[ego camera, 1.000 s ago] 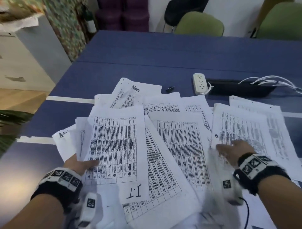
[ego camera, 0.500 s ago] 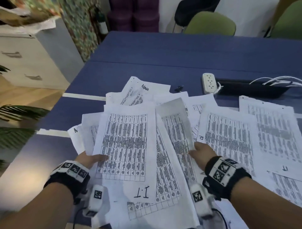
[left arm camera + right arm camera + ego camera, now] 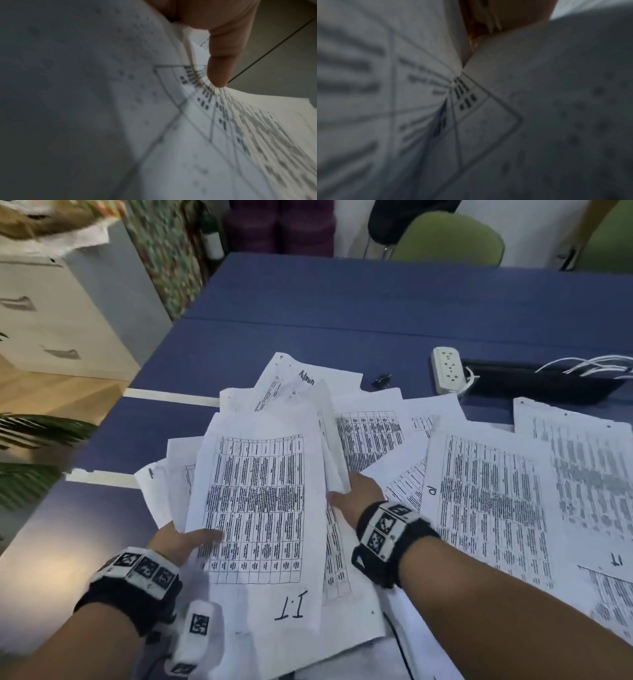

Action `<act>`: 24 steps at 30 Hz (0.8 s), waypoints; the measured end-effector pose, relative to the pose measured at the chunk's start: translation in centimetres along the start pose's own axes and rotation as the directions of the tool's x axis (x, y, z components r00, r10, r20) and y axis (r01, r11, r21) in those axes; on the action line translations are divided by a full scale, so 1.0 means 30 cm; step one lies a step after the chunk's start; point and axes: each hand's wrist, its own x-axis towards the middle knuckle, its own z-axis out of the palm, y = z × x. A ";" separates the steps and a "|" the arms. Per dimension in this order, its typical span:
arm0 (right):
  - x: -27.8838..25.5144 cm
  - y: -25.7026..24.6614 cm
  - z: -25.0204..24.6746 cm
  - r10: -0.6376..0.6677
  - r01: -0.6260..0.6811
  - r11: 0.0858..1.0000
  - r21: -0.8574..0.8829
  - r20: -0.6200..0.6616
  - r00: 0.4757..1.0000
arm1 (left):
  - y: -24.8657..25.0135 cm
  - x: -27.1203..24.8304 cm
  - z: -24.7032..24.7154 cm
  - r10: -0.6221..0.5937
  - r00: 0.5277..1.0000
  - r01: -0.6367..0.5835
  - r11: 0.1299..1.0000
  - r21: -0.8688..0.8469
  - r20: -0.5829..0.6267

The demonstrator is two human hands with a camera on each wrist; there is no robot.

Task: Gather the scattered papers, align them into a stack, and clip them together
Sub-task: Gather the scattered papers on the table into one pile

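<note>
Printed white sheets lie scattered over the blue table (image 3: pixel 342 313). My left hand (image 3: pixel 202 537) pinches the left edge of a gathered pile, thumb on the top sheet marked "I.T" (image 3: pixel 260 508), fingers hidden beneath. The left wrist view shows that thumb (image 3: pixel 221 60) pressing printed paper (image 3: pixel 240 128). My right hand (image 3: pixel 346 491) grips the pile's right edge, its fingers tucked under curled sheets (image 3: pixel 334 460). Blurred sheets (image 3: pixel 471 108) fill the right wrist view. Loose sheets spread to the right, one marked "10" (image 3: pixel 489 508). A small black binder clip (image 3: pixel 381 380) lies beyond the papers.
A white power strip (image 3: pixel 448 369) and a black tray (image 3: pixel 534 383) with white cables (image 3: pixel 596 366) sit at the back right. Green chairs (image 3: pixel 448 237) stand behind the table. A cabinet (image 3: pixel 51 313) and plant leaves (image 3: pixel 30 446) are to the left.
My right hand has moved left across the table, sweeping sheets against the pile that the left hand holds. The left hand has kept its hold on the "I.T" sheet.
</note>
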 end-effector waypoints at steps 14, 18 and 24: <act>-0.100 0.538 -0.538 0.687 -0.740 0.667 0.081 -0.449 0.570 | 0.040 -0.046 0.012 -0.061 0.997 0.064 0.996 0.059 -0.047; -0.072 0.552 -0.528 0.617 -0.733 0.648 -0.207 -0.421 0.665 | 0.051 -0.059 0.011 -0.108 0.992 0.114 0.987 0.112 -0.062; -0.077 0.523 -0.536 0.488 -0.557 0.820 -0.132 -0.347 0.801 | 0.060 -0.074 0.007 -0.125 0.991 0.130 0.987 0.094 -0.052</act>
